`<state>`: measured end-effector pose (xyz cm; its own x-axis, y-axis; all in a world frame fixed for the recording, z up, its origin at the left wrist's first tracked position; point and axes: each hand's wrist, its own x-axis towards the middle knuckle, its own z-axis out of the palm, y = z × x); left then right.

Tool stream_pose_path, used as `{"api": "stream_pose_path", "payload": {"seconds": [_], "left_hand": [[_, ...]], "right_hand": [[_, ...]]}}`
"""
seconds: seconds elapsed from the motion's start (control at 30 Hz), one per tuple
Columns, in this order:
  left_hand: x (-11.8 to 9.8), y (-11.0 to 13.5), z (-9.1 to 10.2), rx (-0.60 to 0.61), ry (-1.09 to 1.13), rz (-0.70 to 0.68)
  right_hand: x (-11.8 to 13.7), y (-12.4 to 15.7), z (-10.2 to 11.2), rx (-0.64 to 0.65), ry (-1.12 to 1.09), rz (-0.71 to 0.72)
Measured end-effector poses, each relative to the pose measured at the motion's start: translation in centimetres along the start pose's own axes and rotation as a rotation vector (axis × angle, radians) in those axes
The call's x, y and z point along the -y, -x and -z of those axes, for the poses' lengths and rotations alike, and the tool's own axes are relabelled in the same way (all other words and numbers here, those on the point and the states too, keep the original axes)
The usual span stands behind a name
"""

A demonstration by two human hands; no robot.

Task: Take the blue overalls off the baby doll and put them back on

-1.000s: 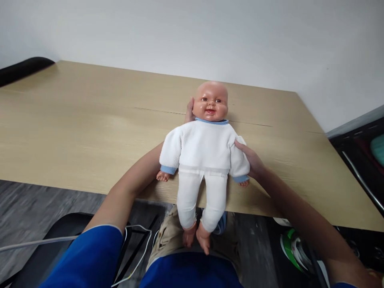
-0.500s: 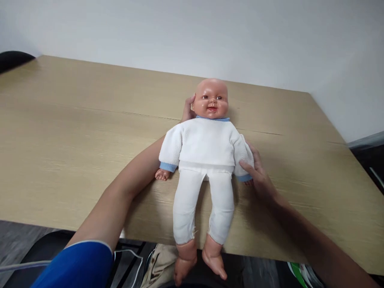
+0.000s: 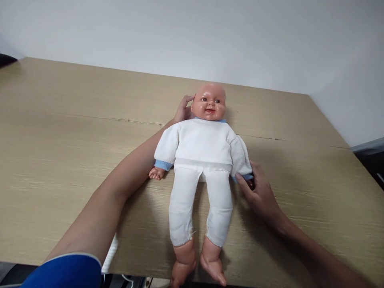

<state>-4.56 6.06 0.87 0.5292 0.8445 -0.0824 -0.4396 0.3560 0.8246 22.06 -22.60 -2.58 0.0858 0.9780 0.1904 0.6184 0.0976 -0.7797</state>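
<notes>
A baby doll [image 3: 204,144] lies face up along the table, in a white top with blue trim and white trousers. Its bare feet reach the near table edge. My left hand [image 3: 183,110] is at the doll's head, thumb side showing beside the ear and the rest hidden behind the head and neck. My left forearm passes under the doll's sleeve on that side. On the other side my right hand [image 3: 258,190] curls about the blue cuff [image 3: 247,176], with the thumb on the front of the sleeve and the other fingers partly hidden.
A wooden table [image 3: 78,160] with a fine seam spreads beneath the doll, with a pale wall [image 3: 192,36] behind it. Dark objects show past the table's right edge and at the far left corner. A white cable is below the near edge.
The doll appears slightly lower and further left in view, as does my left arm. My right hand has slid down the sleeve to the cuff. The view has shifted, showing less floor.
</notes>
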Motion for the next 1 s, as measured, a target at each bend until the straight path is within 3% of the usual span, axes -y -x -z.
{"api": "stream_pose_path", "payload": {"seconds": [0.13,0.43,0.7,1.0], "left_hand": [[0.4,-1.0,1.4,0.015,0.065,0.044],[0.4,-2.0,0.7,-0.081,0.060,-0.015],[0.9,-2.2,0.5,0.034,-0.001,-0.063],[1.4,-2.2,0.6,0.053,-0.041,-0.105]], "right_hand": [[-0.1,-0.2,0.0,0.010,-0.007,-0.033],[-0.3,-0.1,0.0,-0.007,-0.038,-0.061],[-0.9,0.0,0.4,0.017,0.010,-0.043],[-1.0,0.2,0.3,0.011,0.070,0.014]]}}
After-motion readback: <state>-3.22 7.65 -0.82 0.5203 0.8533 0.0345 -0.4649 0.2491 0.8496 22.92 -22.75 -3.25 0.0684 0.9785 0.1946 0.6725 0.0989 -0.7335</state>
